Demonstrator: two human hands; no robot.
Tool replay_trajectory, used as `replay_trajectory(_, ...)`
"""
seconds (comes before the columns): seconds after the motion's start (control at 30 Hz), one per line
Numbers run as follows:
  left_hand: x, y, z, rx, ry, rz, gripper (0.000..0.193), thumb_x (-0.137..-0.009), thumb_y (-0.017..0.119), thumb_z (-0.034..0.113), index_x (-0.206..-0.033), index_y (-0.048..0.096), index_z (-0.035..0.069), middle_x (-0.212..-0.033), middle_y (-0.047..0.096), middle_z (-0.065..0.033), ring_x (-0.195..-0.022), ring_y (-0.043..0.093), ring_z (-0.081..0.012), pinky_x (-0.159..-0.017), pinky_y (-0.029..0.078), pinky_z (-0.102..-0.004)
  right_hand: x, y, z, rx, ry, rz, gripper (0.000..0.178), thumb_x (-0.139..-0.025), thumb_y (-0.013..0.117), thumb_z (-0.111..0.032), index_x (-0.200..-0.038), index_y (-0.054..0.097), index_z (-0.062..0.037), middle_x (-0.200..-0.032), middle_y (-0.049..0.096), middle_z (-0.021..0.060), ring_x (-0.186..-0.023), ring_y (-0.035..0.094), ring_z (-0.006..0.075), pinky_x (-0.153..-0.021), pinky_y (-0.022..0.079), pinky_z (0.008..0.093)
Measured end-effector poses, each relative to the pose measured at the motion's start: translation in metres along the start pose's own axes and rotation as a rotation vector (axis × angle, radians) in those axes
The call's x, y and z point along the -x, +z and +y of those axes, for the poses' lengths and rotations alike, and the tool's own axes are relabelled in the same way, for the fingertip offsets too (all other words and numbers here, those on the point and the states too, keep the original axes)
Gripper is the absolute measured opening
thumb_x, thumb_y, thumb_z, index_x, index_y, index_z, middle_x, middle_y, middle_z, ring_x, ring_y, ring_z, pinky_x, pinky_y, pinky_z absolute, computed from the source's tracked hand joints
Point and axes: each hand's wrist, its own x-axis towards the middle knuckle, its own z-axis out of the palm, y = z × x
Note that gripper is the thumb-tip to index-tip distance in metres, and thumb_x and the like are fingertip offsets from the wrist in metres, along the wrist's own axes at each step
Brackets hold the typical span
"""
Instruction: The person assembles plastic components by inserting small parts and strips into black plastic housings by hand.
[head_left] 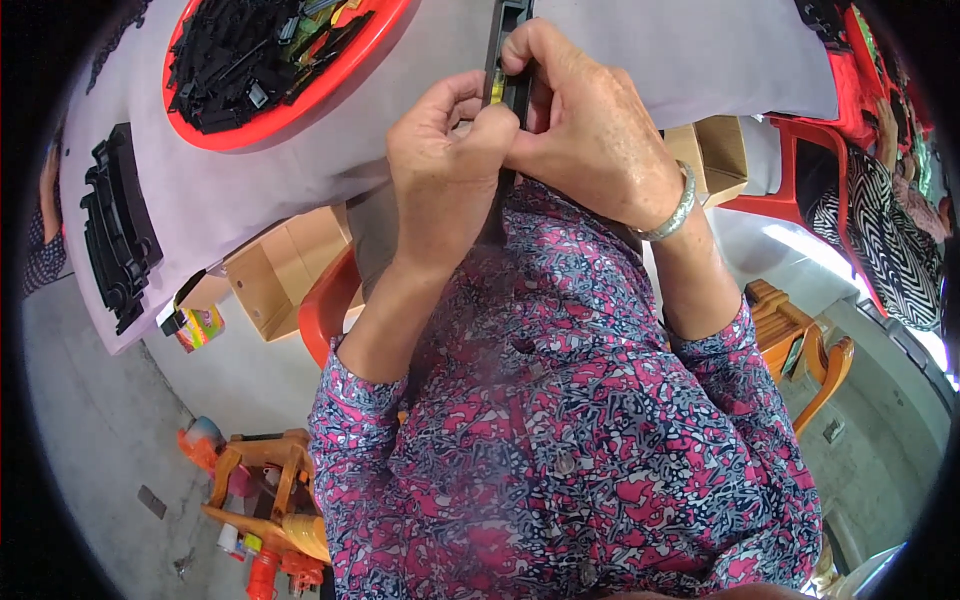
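Between my two hands, at the top middle, is a long narrow black plastic piece (514, 92) with a small yellow bit on it. My left hand (445, 165) has its fingers curled and its thumb pressed against the left side of the piece. From the other side my right hand (600, 130) closes on the same piece, thumb and forefinger pinching it. The fingers hide much of it. Just to the left of my hands a red round tray (240, 142) holds a heap of small black plastic parts (235, 60), with some yellowish and clear ones.
Long black plastic pieces (120, 230) lie at the left end of the pale cloth-covered table (350, 135). Cardboard boxes (290, 265) stand below its edge. A red chair (790, 165) and a person in zebra-striped clothing (880, 235) are at right; wooden stools (265, 480) stand lower down.
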Motion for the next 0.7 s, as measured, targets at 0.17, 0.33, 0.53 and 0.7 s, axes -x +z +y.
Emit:
replay_trajectory(0.17, 0.000, -0.005, 0.000, -0.077, -0.023, 0.017, 0.027, -0.086, 0.056, 0.000, -0.109, 0.061, -0.011, -0.085, 0.066, -0.0056, -0.069, 0.061, -0.0072, -0.059, 0.048, -0.0201, 0.006, -0.006, 0.001, -0.144, -0.031, -0.148, 0.044, -0.071, 0.071, -0.008, -0.109, 0.050, -0.0030, -0.066, 0.056, 0.0152, -0.062, 0.062, 0.0341, -0.057, 0.049, 0.0411)
replay_trajectory(0.33, 0.002, -0.007, 0.004, 0.017, -0.049, -0.010, 0.026, -0.087, 0.057, 0.001, -0.110, 0.060, -0.011, -0.087, 0.068, -0.0080, -0.073, 0.066, -0.0098, -0.061, 0.052, -0.0206, 0.016, 0.005, -0.002, -0.192, -0.061, 0.009, 0.053, -0.069, 0.072, -0.002, -0.117, 0.048, -0.0034, -0.078, 0.058, 0.0095, -0.060, 0.061, 0.0240, -0.057, 0.051, 0.0343)
replay_trajectory(0.53, 0.006, -0.011, 0.005, 0.022, -0.083, 0.002, 0.028, -0.088, 0.056, 0.000, -0.114, 0.060, -0.010, -0.090, 0.069, -0.0083, -0.074, 0.066, -0.0098, -0.057, 0.051, -0.0210, 0.021, 0.016, 0.002, -0.563, 0.125, 0.236, 0.049, -0.071, 0.071, -0.002, -0.114, 0.049, 0.0016, -0.083, 0.060, 0.0059, -0.065, 0.060, 0.0101, -0.059, 0.053, 0.0269)
replay_trajectory(0.7, 0.013, -0.008, -0.002, -0.080, 0.011, 0.001, 0.030, -0.087, 0.058, 0.000, -0.115, 0.060, -0.009, -0.092, 0.070, -0.0085, -0.076, 0.067, -0.0105, -0.058, 0.051, -0.0208, 0.005, 0.008, -0.009, -0.547, 0.320, 0.162, 0.032, -0.081, 0.065, -0.001, -0.110, 0.053, 0.0036, -0.085, 0.059, 0.0040, -0.076, 0.057, 0.0115, -0.065, 0.046, 0.0259)
